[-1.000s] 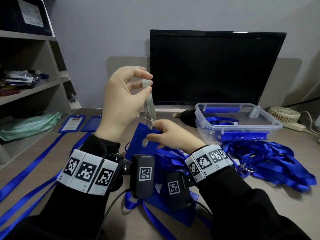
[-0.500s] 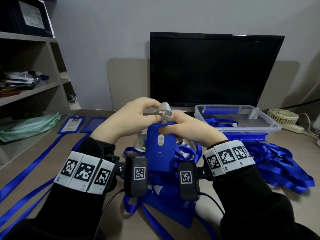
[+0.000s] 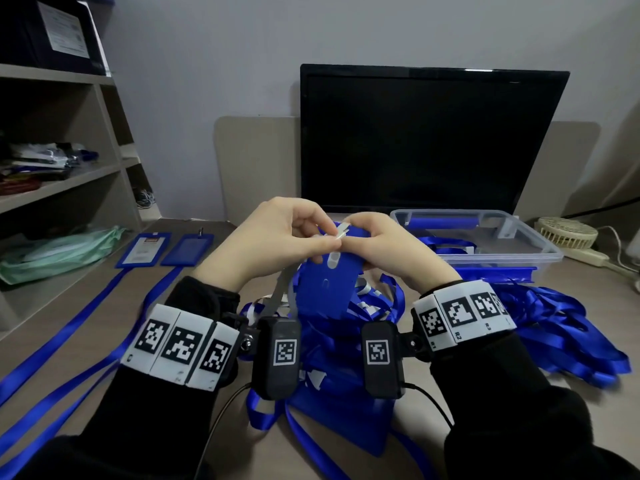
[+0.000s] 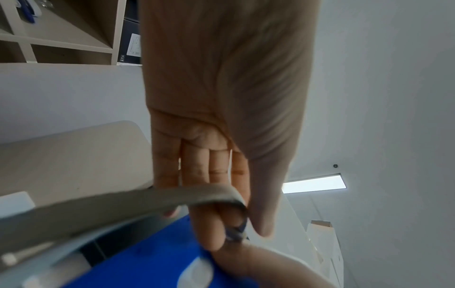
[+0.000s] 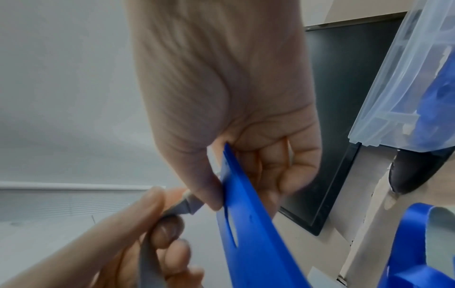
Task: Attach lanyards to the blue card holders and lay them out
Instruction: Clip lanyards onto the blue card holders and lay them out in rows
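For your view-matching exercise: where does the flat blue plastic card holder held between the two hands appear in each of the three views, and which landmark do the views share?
Head view: flat blue plastic card holder is at centre, tilted, below the left hand and right hand.
Left wrist view: bottom centre, beneath the fingers.
Right wrist view: lower centre-right, edge-on, its top at the right hand's thumb.
Shared landmark: the grey lanyard strap, pinched by the left hand.
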`<state>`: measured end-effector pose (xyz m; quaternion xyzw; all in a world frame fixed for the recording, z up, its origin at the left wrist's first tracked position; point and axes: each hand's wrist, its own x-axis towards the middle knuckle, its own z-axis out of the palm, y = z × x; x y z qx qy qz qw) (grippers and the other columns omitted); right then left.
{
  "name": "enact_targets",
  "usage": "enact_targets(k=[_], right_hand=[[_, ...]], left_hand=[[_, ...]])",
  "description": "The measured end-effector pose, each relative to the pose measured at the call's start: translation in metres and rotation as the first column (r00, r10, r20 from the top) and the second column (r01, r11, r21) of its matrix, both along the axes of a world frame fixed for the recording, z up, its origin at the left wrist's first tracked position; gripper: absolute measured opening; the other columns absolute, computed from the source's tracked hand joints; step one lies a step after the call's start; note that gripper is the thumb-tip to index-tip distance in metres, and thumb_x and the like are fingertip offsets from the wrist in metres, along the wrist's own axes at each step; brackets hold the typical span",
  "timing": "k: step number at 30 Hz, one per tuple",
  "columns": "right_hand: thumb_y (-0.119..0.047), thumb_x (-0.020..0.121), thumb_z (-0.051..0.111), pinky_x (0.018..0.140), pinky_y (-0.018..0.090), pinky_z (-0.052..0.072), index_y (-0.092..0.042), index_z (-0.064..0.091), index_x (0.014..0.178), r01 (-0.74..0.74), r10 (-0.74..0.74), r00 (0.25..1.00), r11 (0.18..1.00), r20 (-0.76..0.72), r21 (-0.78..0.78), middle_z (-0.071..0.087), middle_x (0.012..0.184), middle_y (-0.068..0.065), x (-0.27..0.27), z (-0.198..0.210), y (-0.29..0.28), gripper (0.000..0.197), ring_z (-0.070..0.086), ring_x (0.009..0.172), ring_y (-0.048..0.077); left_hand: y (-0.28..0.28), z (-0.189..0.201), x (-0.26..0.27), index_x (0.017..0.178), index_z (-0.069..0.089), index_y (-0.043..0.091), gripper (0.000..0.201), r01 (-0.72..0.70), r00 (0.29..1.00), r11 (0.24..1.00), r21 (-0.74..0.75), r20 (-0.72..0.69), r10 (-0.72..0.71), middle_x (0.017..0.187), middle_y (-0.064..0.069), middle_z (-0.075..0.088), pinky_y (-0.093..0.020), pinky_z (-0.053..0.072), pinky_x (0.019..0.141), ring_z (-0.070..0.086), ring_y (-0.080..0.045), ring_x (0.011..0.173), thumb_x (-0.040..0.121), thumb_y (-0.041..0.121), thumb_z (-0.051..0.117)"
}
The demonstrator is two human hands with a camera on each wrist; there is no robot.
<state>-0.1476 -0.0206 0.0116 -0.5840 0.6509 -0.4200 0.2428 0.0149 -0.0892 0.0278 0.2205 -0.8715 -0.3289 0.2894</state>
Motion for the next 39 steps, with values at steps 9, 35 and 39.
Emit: enact_targets(k=[9,35,39], right_hand=[[-0.017,0.075,0.079,0.066,0.032,0.058,-0.013,0.060,0.090,0.186,-0.150,0.976,0.953,0.159,-0.239,0.072,0.085,0.008,0.002,0.000,-0.003,0.025,0.072,0.079,0.021],[-0.023,0.096,0.053,0.087,0.040,0.053,-0.001,0.061,0.111,-0.084,0.167,0.875,0.977,0.455,-0.195,0.067,0.098,0.018,-0.006,-0.007,-0.006,0.028,0.066,0.091,0.024],[-0.034,0.100,0.043,0.059,0.023,0.046,0.000,0.055,0.121,-0.062,0.119,0.792,0.991,0.599,-0.116,0.064,0.096,0.011,0.007,-0.013,-0.018,0.042,0.062,0.074,0.013]], left_hand=[[-0.011,-0.012,-0.009,0.100,0.057,0.017,0.015,-0.112,0.994,0.993,-0.042,0.009,0.113,0.063,0.005,0.058,-0.024,0.047,0.059,0.053,-0.007,0.053,0.091,0.030,0.058],[0.010,0.015,-0.010,0.086,0.033,0.020,0.016,0.132,0.860,0.959,0.251,-0.510,0.015,0.070,0.007,0.042,-0.030,0.046,0.073,0.049,-0.009,0.067,0.095,0.032,0.036],[0.011,0.016,-0.009,0.084,0.033,0.025,0.009,0.132,0.816,0.962,0.240,-0.577,0.032,0.077,0.005,0.047,-0.035,0.042,0.080,0.052,-0.015,0.080,0.084,0.032,0.039]])
